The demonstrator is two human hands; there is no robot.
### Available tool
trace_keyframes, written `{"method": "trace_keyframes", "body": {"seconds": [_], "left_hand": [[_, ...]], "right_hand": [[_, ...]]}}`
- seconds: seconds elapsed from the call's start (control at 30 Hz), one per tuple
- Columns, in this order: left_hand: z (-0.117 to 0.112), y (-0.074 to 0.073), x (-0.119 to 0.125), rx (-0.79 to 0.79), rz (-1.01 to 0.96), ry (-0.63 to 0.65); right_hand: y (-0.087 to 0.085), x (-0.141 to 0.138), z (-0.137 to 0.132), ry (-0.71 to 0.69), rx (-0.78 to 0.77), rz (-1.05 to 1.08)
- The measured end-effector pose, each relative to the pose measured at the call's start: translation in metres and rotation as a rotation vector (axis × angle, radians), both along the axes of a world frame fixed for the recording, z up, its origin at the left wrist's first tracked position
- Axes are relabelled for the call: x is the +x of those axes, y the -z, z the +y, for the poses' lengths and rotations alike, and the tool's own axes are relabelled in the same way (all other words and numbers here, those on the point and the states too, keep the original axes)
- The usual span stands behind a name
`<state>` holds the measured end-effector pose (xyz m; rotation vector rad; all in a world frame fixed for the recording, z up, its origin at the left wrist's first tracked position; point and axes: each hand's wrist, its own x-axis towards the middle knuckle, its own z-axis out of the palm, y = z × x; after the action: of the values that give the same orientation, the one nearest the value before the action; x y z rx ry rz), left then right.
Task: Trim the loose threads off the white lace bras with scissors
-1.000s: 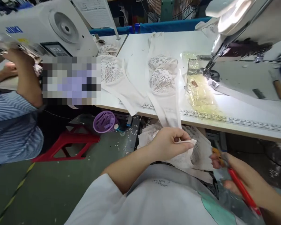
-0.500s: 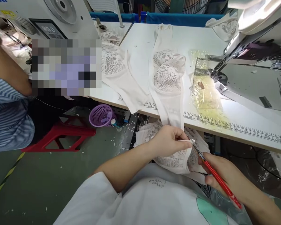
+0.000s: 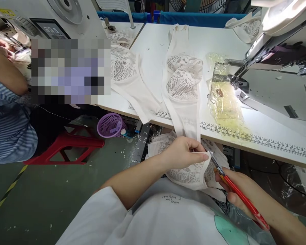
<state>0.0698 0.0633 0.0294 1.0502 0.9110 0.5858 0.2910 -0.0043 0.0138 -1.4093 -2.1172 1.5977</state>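
My left hand [image 3: 185, 154] pinches the edge of a white lace bra [image 3: 190, 175] between thumb and fingers, just in front of the table edge. Most of that bra hangs down over my lap. In my right hand [image 3: 236, 183] is a pair of red-handled scissors [image 3: 241, 195], seen edge-on, its metal blades pointing up and left to the pinched fabric. The blade tips lie close to my left fingertips, partly hidden by the cloth. Another white lace bra [image 3: 182, 85] lies on the table, its lower bands draping over the front edge behind my left hand.
A second lace piece [image 3: 123, 68] lies to the left on the white table [image 3: 153, 44]. At right stands a sewing machine [image 3: 283, 30], with yellowish plastic [image 3: 226, 105] by its foot. A purple basket [image 3: 109, 126] and red stool [image 3: 66, 146] are below; a co-worker's striped sleeve [image 3: 10, 126] is at left.
The scissors have shifted slightly right and down from the fabric edge, and my right fingers have changed position on the handles. My left hand keeps its pinch. The co-worker's arm moved slightly left.
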Motion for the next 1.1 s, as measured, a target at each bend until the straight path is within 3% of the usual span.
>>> {"method": "trace_keyframes", "body": {"seconds": [0.23, 0.47, 0.77, 0.93, 1.1], "left_hand": [[0.001, -0.003, 0.002, -0.022, 0.060, 0.010], [0.003, -0.002, 0.002, -0.063, -0.011, 0.001], [0.003, 0.001, -0.001, -0.063, -0.032, 0.008], [-0.003, -0.003, -0.007, -0.042, -0.039, -0.079], [-0.008, -0.002, -0.014, -0.031, -0.032, -0.213]], "right_hand": [[0.008, 0.008, -0.004, -0.005, 0.069, -0.095], [0.013, 0.005, -0.006, 0.032, 0.147, -0.066], [0.030, 0.001, -0.011, 0.213, 0.247, -0.021], [0.023, -0.005, -0.004, 0.321, 0.307, 0.046], [0.019, -0.038, -0.003, 0.369, 0.348, 0.165]]}}
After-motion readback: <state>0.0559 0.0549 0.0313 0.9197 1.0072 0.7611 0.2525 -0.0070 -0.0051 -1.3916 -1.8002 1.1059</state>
